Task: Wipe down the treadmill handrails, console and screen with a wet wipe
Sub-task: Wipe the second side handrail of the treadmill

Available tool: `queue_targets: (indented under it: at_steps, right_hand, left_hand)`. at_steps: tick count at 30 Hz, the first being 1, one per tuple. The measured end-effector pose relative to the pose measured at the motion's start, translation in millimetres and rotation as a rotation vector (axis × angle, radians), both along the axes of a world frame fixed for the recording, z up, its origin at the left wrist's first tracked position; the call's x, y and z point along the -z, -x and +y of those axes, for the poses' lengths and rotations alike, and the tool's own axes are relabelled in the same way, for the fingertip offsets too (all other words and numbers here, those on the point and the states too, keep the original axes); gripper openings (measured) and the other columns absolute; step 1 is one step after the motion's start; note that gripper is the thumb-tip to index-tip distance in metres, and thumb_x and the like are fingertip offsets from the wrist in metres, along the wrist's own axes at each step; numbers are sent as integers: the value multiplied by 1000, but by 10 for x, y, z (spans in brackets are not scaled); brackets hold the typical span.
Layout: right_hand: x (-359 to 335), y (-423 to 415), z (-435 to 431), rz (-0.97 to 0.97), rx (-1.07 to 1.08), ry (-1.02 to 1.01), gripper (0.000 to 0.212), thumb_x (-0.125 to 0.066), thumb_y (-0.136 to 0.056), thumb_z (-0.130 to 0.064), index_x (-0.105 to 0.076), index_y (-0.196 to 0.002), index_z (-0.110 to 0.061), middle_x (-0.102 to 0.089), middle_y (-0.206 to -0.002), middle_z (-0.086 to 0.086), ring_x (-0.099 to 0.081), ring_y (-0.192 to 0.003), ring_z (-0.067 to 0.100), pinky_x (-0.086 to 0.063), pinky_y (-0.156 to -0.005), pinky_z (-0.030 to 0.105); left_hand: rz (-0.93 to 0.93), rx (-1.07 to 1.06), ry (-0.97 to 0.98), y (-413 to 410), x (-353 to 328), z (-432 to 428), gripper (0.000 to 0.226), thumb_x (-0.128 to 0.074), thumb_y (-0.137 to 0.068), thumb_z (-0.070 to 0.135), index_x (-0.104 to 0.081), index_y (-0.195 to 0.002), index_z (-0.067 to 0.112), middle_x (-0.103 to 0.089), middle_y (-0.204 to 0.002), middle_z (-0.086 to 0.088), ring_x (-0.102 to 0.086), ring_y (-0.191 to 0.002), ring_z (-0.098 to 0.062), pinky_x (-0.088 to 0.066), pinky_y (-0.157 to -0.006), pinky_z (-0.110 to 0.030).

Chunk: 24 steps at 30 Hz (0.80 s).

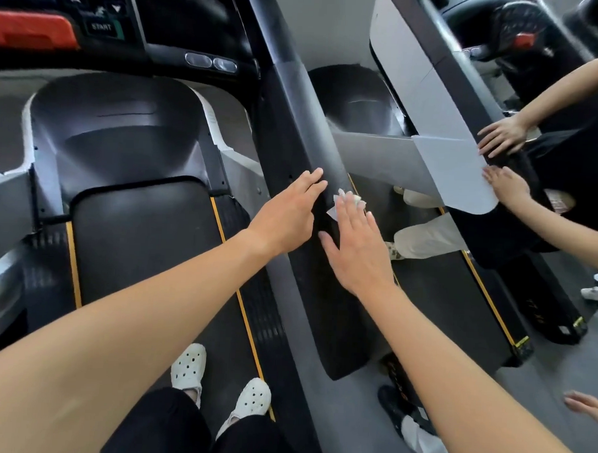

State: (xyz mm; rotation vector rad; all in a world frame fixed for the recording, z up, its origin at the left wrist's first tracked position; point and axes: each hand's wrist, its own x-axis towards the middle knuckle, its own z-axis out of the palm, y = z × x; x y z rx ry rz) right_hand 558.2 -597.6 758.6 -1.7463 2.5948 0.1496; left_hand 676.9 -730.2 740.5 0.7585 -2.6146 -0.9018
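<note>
Right hand (356, 249) is pressing the wet wipe (333, 210) flat under straight fingers (351, 218) on the handrail (324, 313); left hand (287, 215) is resting beside, fingers released.

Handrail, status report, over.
Left hand open, flat on handrail. Right hand open, pressing wipe to it. Rail ahead unobstructed.

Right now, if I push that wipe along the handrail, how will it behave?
The wet wipe looks limp and crumpled under the right hand, so it will probably bunch or fold rather than slide flat. It seems thin and light, likely staying put only while pressed. The handrail looks smooth, so it should glide easily.
</note>
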Motion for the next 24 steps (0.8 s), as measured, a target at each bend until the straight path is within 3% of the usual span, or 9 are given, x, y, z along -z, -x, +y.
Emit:
queue_targets:
  at_steps: [4, 10, 14, 18, 24]
  right_hand:
    - [-7, -30, 48, -133, 40, 52, 78, -35, -104, -60, -11, -164, -18, -7, -172, 3, -4, -159, 20, -8, -128, 35]
    - [29, -3, 57, -155, -3, 38, 80, -37, -103, -58, -8, -165, -16, -2, -173, 5, 2, -159, 20, -10, -129, 38]
    - [12, 116, -199, -305, 70, 44, 84, -42, -103, -57, -2, -165, -17, 5, -173, 1, 8, -158, 17, -4, -129, 36]
    - [-24, 41, 65, -276, 16, 49, 83, -45, -103, -55, -2, -165, -20, 8, -172, -2, 12, -157, 15, 1, -126, 32]
    - [-43, 45, 265, -283, 25, 89, 74, -46, -106, -47, -10, -165, -21, -2, -172, -4, 5, -157, 10, -3, -126, 28]
  left_hand:
    - [-23, -28, -13, 45, -39, 42, 71, -48, -95, -4, -27, -161, 12, -11, -173, 2, -13, -158, -13, -30, -124, -31]
    - [-38, -74, -98, 81, -78, 137, 76, -46, -93, -8, -23, -163, 11, -4, -173, 7, -13, -157, -12, -28, -122, -28]
    - [-31, -96, -143, 58, -127, 142, 72, -45, -95, -8, -28, -161, 14, -9, -172, 11, -33, -151, -16, -38, -116, -31]
    - [-50, -102, -180, 55, -178, 163, 75, -47, -94, -7, -26, -162, 17, -5, -172, 15, -43, -145, -17, -46, -105, -29]
    - [-32, -126, -250, 77, -225, 268, 61, -42, -108, 16, -18, -165, 19, 3, -172, 18, -28, -153, -12, -33, -114, -31]
